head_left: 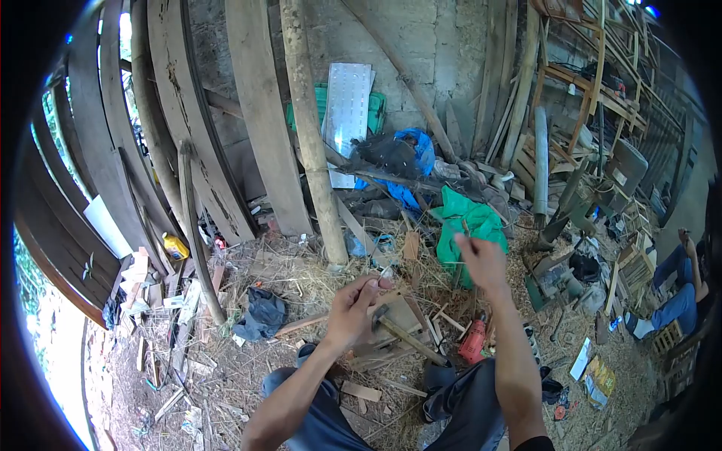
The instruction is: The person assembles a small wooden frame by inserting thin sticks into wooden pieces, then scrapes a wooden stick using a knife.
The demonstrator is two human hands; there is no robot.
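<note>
My left hand (353,308) is closed, thumb pressed to the curled fingers, above a wooden block on the ground; anything in it is too small to make out. Raised higher and to the right, my right hand (483,261) is also closed, in front of a green plastic sack (462,214). What its fingers hold, if anything, cannot be seen. A hammer (410,340) lies across the wooden block (395,319) between my legs, just right of my left hand. Beside it, below my right hand, is a red power tool (474,342).
Straw and wood scraps cover the ground. A wooden post (312,143) rises ahead, with a dark plastic bag (262,312) to its left. A yellow bottle (175,246) stands by the leaning planks. Another person's legs (662,301) show at far right, near stacked wood.
</note>
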